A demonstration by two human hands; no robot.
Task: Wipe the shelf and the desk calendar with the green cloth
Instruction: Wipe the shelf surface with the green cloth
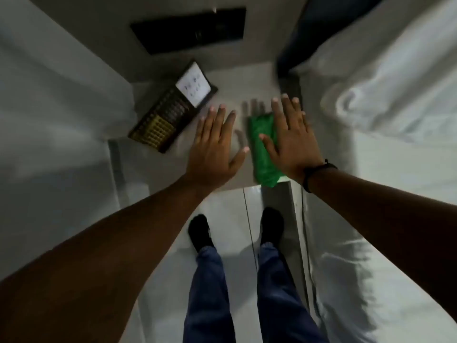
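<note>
A folded green cloth (262,147) lies on the pale shelf top (230,78), reaching its near edge. My right hand (293,139) is spread flat, palm down, over the cloth's right side; whether it presses on the cloth I cannot tell. My left hand (215,142) hovers open, fingers apart, just left of the cloth and holds nothing. The desk calendar (173,107), dark-framed with a white page and gold grid, lies flat at the shelf's left, a short way beyond my left fingertips.
A black rectangular panel (190,28) sits on the wall behind the shelf. White bedding (395,95) is on the right and another white bed (49,107) on the left. My feet stand on the glossy white floor (230,214) between them.
</note>
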